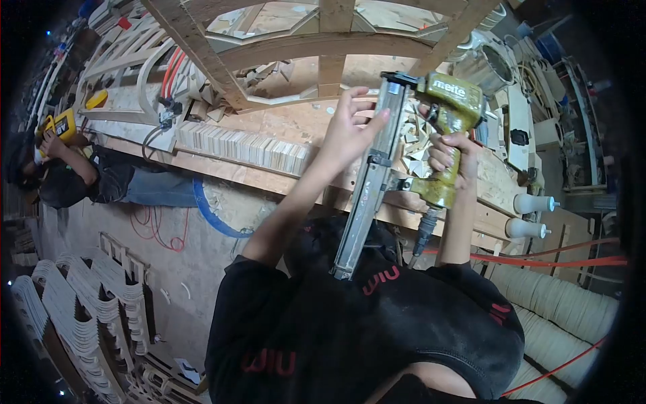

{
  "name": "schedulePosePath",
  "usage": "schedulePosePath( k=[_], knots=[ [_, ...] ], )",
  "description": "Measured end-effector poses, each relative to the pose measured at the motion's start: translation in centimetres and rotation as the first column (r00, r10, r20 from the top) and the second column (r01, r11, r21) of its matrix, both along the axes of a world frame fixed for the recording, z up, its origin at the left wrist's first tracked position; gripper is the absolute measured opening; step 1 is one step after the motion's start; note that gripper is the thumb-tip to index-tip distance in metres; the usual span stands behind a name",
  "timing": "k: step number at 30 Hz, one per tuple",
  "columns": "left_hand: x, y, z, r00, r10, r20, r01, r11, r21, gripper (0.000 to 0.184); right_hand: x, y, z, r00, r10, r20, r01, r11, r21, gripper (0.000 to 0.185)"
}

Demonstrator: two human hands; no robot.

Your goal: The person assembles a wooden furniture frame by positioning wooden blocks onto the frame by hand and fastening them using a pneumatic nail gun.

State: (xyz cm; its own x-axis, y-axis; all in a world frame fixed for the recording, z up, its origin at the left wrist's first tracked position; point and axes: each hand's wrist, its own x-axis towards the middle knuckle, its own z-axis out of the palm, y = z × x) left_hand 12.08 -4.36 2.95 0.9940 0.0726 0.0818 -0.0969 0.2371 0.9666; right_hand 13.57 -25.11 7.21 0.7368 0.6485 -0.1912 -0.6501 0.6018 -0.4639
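My right hand (454, 153) is wrapped around the handle of a yellow-green pneumatic nail gun (452, 101) marked "meite", held tilted above the bench. The gun's long metal magazine (369, 185) slants down toward my chest, and an air-hose fitting (425, 232) hangs from the handle's lower end. Beside the magazine's upper part is my left hand (351, 131), fingers apart and partly bent. Its thumb reaches the magazine's edge, but I cannot make out anything held in it. Just beyond the gun stands a wooden frame (336, 47) with curved rails.
A row of thin wooden pieces (242, 149) lines the bench edge (222, 174). Wood scraps (414, 145) lie behind the gun. Two white bottles (528, 215) stick out at right, near a red hose (558, 259). At left, a co-worker (101, 175) holds a yellow tool (62, 126).
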Motion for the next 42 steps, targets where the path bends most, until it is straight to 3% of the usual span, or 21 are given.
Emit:
schedulePosePath(
  k=[2,6,7,16,22,25,28,31,35,38,42],
  knots=[
    [1.1,0.3,-0.1,0.99,-0.06,-0.129,0.056,0.998,-0.035,0.054,0.1,0.5,0.0,1.0,0.023,0.01,-0.023,0.999,-0.033,0.059],
    [2.0,0.6,-0.9,1.0,0.027,-0.005,-0.027,1.0,0.0,0.045,0.0,1.5,-0.1,0.999,0.047,0.0,-0.047,0.997,-0.065,0.06],
    [1.8,0.6,-0.7,0.998,0.052,-0.028,-0.053,0.997,-0.056,0.039,0.1,1.7,-0.2,0.998,0.059,-0.001,-0.059,0.997,-0.058,0.06],
    [1.5,1.0,0.3,0.979,0.19,-0.07,-0.188,0.982,0.034,0.027,0.2,2.5,-0.3,0.992,0.128,-0.018,-0.128,0.992,-0.019,0.06],
    [2.1,1.3,-0.7,0.96,0.278,-0.046,-0.269,0.953,0.136,0.029,0.3,3.0,-0.3,0.99,0.14,-0.032,-0.141,0.99,-0.018,0.059],
    [2.4,1.6,-1.2,0.962,0.272,-0.037,-0.269,0.961,0.057,0.032,0.5,3.2,-0.4,0.988,0.156,-0.007,-0.156,0.987,-0.024,0.059],
    [2.0,2.3,-1.3,0.966,0.244,-0.089,-0.233,0.965,0.121,0.04,0.5,3.5,-0.2,0.988,0.151,-0.013,-0.152,0.988,-0.029,0.059],
    [-1.0,2.3,-0.1,0.944,0.327,0.051,-0.33,0.919,0.216,0.054,0.5,3.5,-0.3,0.988,0.154,-0.018,-0.155,0.988,-0.018,0.059],
    [-5.8,3.8,0.7,0.989,0.049,0.136,-0.102,0.905,0.412,0.064,0.9,3.5,-0.3,0.985,0.17,0.01,-0.17,0.985,0.013,0.06],
    [-6.0,3.7,1.3,0.986,0.112,0.123,-0.159,0.85,0.503,0.062,0.9,3.9,-0.1,0.984,0.179,0.007,-0.179,0.984,0.004,0.06],
    [-3.9,4.2,2.0,0.909,0.251,0.332,-0.397,0.765,0.507,0.05,0.6,4.7,0.1,0.972,0.233,-0.004,-0.233,0.971,-0.054,0.061]
  ],
)
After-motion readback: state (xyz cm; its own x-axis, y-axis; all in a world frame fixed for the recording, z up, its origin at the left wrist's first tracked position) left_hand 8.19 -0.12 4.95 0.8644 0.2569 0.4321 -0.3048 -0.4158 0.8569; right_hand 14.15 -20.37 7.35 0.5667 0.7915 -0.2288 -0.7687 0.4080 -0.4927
